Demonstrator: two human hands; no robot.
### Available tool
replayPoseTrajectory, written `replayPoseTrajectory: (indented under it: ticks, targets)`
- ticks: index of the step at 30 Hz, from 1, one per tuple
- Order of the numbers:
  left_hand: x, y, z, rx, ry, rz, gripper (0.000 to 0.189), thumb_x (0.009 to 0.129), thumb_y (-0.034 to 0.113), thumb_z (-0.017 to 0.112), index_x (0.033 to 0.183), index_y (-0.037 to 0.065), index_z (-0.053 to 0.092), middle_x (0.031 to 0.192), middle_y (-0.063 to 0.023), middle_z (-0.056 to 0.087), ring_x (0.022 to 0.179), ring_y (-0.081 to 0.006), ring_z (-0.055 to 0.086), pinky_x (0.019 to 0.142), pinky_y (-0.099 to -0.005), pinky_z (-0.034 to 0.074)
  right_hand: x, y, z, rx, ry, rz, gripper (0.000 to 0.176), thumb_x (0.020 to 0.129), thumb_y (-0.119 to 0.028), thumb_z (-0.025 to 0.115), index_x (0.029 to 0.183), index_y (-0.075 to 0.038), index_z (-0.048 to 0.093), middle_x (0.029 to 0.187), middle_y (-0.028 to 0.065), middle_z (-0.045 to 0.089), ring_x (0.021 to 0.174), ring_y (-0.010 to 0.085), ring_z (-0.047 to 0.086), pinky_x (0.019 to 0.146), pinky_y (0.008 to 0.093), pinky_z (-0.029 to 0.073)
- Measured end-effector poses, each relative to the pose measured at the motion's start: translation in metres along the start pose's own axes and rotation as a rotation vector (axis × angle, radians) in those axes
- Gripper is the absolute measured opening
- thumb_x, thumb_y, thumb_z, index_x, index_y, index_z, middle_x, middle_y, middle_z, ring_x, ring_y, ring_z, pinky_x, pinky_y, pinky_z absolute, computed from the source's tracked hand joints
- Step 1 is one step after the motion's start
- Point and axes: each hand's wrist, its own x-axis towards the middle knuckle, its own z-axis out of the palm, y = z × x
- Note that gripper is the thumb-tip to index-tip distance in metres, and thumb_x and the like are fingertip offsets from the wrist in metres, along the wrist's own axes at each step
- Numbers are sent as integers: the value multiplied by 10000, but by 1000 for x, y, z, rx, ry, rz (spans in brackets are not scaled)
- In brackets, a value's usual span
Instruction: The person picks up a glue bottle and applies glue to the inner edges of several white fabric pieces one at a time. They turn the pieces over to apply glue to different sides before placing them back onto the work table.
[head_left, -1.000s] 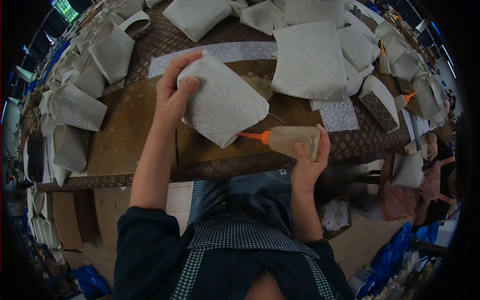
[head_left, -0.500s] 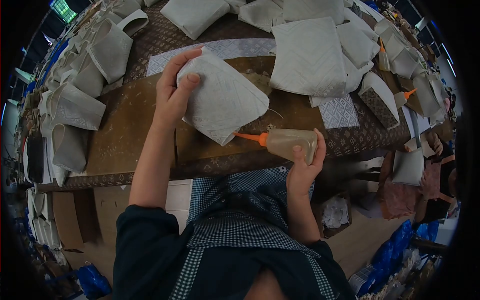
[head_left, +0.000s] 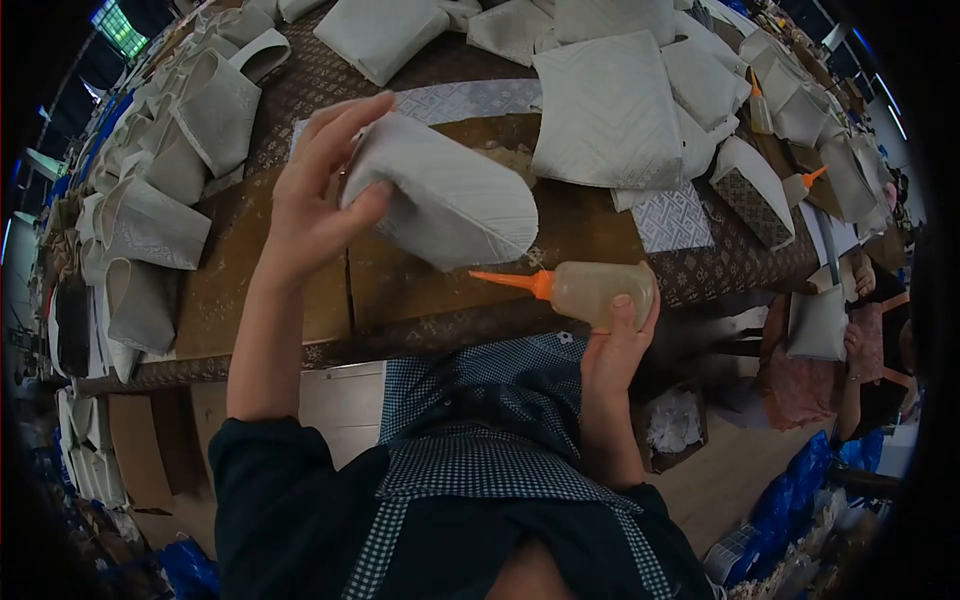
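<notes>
Above the brown work board, my left hand (head_left: 325, 190) grips a pale patterned fabric piece (head_left: 450, 190) by its left end, thumb on the near side and fingers behind. The piece is tilted, with its rounded end pointing right. My right hand (head_left: 620, 345) holds a squeeze bottle (head_left: 597, 292) of cloudy, yellowish contents, lying nearly level. Its orange nozzle (head_left: 515, 283) points left, just below the fabric piece and apart from it.
Pale fabric pieces are piled at the left (head_left: 215, 105) and at the back right (head_left: 610, 110). Another orange-tipped bottle (head_left: 761, 108) stands among the right pile. A co-worker (head_left: 815, 370) is at the far right. An open box (head_left: 673, 425) sits below the table.
The fabric piece has turned, its lower corner lifting away from the nozzle. My left hand has shifted left and tilted. The bottle has moved slightly right.
</notes>
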Motion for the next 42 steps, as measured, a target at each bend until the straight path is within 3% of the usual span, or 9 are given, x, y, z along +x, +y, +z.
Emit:
replayPoseTrajectory:
  ticks: [2,5,8,14,15,21,27,42]
  targets:
    - [-25,-14,1,-35,84,46,604,795,4,596,1385,26,472,1366,-100,454,1282,-223,457,1027,-371,421,5,-6,-4,-4,24,-33,647,856,-109,685,1408,-37,355,1283,104,486,1148,219,521,1000,370,463]
    - [-79,-37,7,-207,204,-235,615,817,-35,536,1418,28,423,1384,-118,468,1305,-236,445,1053,-387,399,12,-13,-10,-30,39,-66,666,842,-126,704,1406,-37,359,1284,104,485,1152,221,518,1000,374,464]
    - [-136,-64,5,-298,332,-332,585,866,-12,492,1440,28,385,1395,-140,479,1320,-240,432,1082,-388,357,18,-13,-10,-68,37,-95,682,830,-145,723,1403,-40,368,1289,102,483,1158,222,514,1004,374,459]
    - [-131,-69,20,-325,489,-478,501,996,232,501,1434,18,387,1385,-166,490,1284,-235,458,1084,-359,322,34,-3,15,-189,-39,-265,671,812,-112,745,1385,-41,404,1301,84,480,1165,199,498,1013,344,426]
    - [-125,-70,24,-280,504,-494,502,1002,284,511,1412,8,419,1353,-150,514,1224,-202,490,1053,-334,351,37,-2,21,-226,-45,-306,668,808,-99,749,1381,-41,410,1302,79,480,1167,193,494,1014,338,420]
    - [-114,-77,31,-242,482,-527,419,994,274,537,1301,-11,554,1232,-84,577,1092,-125,517,966,-263,390,64,12,29,-498,-88,-502,629,793,-46,761,1344,-38,457,1296,59,486,1170,177,479,1006,314,410]
    - [-107,-71,27,-128,457,-487,395,973,265,575,1230,-33,612,1186,-60,588,1083,-127,517,967,-258,381,64,18,36,-532,-104,-419,571,804,-37,753,1312,-37,492,1289,61,496,1158,170,486,995,308,415]
    - [-99,-92,10,-223,366,-499,385,971,262,574,1238,-13,615,1217,-79,581,1120,-148,515,995,-276,372,63,34,34,-394,-130,-185,529,817,-86,762,1288,-39,526,1214,39,540,1093,143,512,968,279,416]
